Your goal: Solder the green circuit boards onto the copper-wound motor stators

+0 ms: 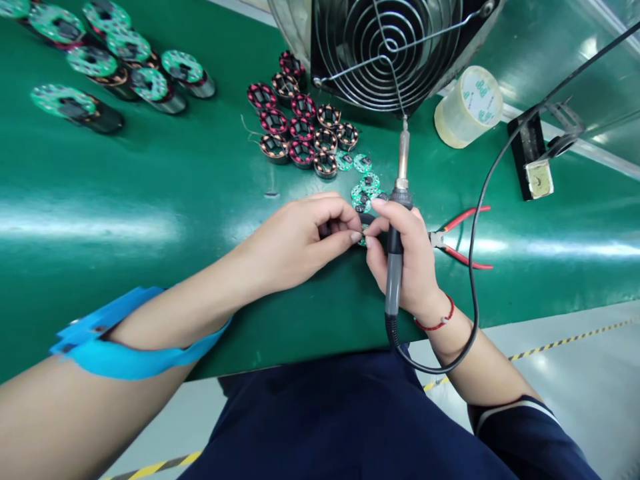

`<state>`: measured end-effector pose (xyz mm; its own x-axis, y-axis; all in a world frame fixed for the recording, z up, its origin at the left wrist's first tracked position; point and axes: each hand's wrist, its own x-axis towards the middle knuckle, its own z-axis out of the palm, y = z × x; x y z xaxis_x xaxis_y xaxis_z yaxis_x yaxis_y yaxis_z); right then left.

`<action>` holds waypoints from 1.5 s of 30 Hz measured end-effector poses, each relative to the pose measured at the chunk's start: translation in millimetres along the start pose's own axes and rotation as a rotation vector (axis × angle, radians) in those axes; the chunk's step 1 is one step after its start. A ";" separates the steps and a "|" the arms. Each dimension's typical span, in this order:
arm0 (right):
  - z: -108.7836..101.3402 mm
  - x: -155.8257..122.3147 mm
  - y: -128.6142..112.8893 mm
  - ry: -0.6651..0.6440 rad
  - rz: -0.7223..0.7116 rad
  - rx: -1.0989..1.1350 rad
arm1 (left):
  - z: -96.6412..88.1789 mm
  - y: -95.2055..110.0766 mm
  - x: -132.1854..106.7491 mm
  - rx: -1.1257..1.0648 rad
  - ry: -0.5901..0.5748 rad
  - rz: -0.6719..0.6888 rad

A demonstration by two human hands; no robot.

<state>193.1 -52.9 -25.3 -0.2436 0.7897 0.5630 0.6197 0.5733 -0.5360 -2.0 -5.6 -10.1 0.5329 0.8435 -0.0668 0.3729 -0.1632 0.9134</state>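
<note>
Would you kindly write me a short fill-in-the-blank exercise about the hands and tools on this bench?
1. The right hand holds a soldering iron, its tip pointing toward the ____.
2. The left hand, pinching a small part, wears a ____ wrist strap.
3. The pliers lying right of the right hand have ____ handles.
4. The tape roll stands on a ____ mat.

Missing words: fan; blue; red; green.

Just right of the right hand (407, 267), red-handled metal pliers (457, 239) are lying on the glossy green worktop (150, 200). Beyond that hand, round copper-wound coils (300, 127) are sitting clustered before a black wire-guarded fan (390, 47), with a clear tape roll (467, 107) standing beside it.
</note>
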 end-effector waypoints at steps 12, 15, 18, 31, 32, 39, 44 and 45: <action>6.4 -6.8 -0.8 -0.040 0.026 -0.115 | 2.1 2.6 0.4 -0.020 0.037 -0.058; 7.7 -7.7 0.4 -0.038 0.013 -0.150 | 2.4 3.1 0.0 -0.030 0.049 -0.079; 4.3 -6.5 1.6 -0.087 0.007 -0.135 | 2.6 3.2 0.6 -0.052 0.050 -0.075; -19.1 -23.9 -37.6 0.176 0.240 0.097 | -4.0 0.3 -0.7 0.059 0.040 -0.044; -17.7 -26.5 -38.3 0.217 0.226 0.097 | -3.7 0.8 -1.1 0.070 0.041 -0.042; -14.6 -33.7 -30.3 0.410 0.182 0.162 | -1.8 2.3 -3.4 0.136 0.060 0.009; -15.1 -41.0 -26.4 0.328 0.154 0.243 | -1.6 3.7 -4.4 0.145 0.080 0.028; -15.2 -41.4 -27.0 0.327 0.163 0.233 | -1.7 4.2 -4.6 0.148 0.082 0.024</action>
<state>197.8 -104.3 -24.6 0.1159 0.7847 0.6090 0.4365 0.5105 -0.7409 -4.2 -9.3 -5.2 0.4816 0.8764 -0.0068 0.4715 -0.2526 0.8449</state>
